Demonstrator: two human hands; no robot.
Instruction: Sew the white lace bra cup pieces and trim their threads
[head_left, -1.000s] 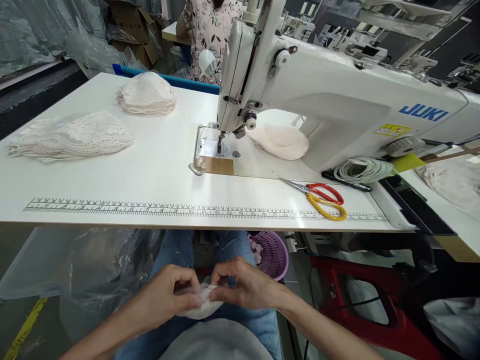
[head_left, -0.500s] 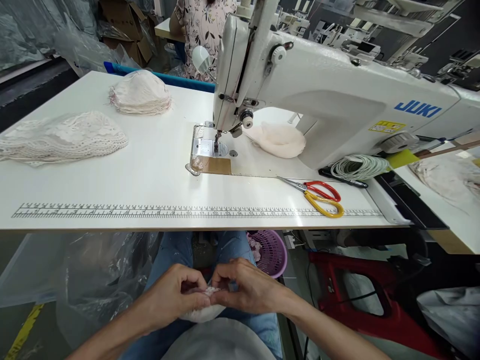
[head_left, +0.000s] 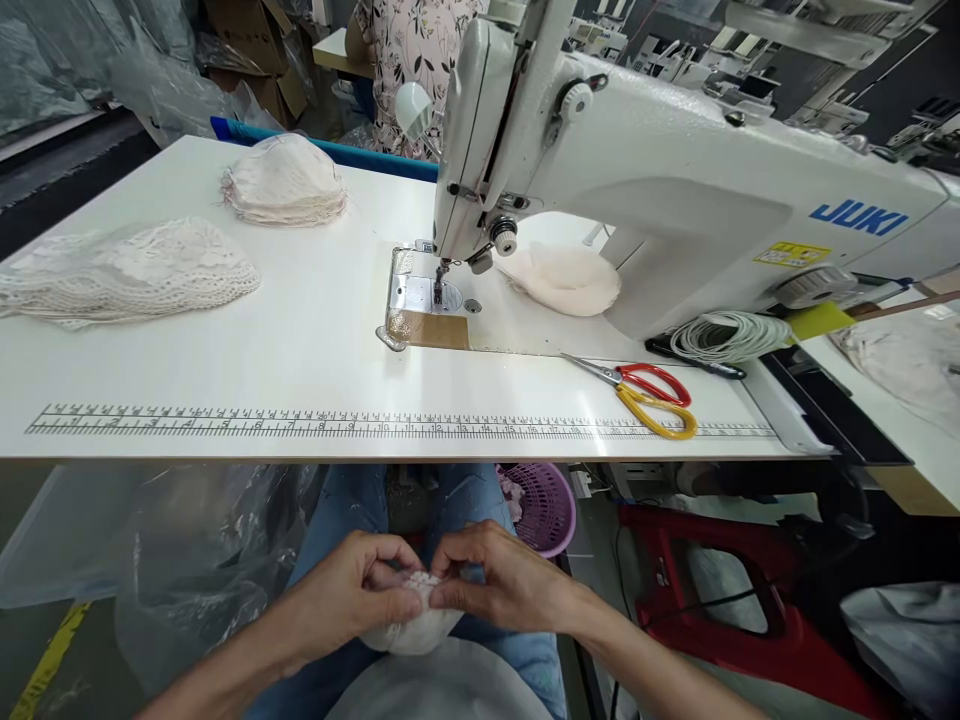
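Over my lap, both hands pinch a small white fabric piece point(head_left: 414, 632) with a lacy, gathered edge. My left hand point(head_left: 367, 590) grips its left side between thumb and fingers. A short way to the right, my right hand point(head_left: 487, 585) pinches the same edge, thumb below and fingers above. The rounded lower part of the cloth hangs under the fingers; some of it is hidden behind them. Beyond the hands, on the white table point(head_left: 315, 370), stands a sewing machine point(head_left: 660, 180) with a pale cloth cup point(head_left: 562, 280) lying under its arm.
Scissors point(head_left: 649, 395) with red and yellow handles lie near the table's front edge. Stacks of lace pieces point(head_left: 135, 275) and cloth cups point(head_left: 285, 180) sit at left. Coiled cord point(head_left: 727, 337) is at right. A purple basket point(head_left: 551, 510) stands below. A person point(head_left: 412, 60) is behind.
My fingertips have moved slightly apart along the gathered edge, and more of the white fabric shows between and below them. The whole view has shifted a little.
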